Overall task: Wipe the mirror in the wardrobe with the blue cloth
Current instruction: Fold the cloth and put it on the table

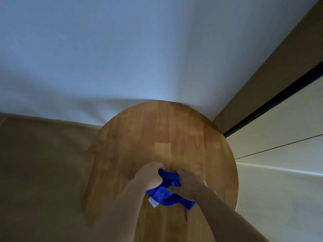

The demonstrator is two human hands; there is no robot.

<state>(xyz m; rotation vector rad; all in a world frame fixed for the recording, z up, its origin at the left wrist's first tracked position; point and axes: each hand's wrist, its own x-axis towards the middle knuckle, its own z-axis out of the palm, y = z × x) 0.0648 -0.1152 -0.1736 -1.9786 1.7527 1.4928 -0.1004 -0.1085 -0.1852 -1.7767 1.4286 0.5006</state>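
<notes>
Both hands grip the bunched blue cloth over the round counter, left hand clamped on its far-left end, right hand closed on its right side, neither nearer, no mirror visible.

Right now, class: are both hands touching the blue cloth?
Touching. The head view shows the left hand and right hand gripping the bunched blue cloth over the round wooden table.

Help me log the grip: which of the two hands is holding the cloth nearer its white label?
The left hand: the white label hangs just below it on the blue cloth, while the right hand grips the opposite side.
</notes>
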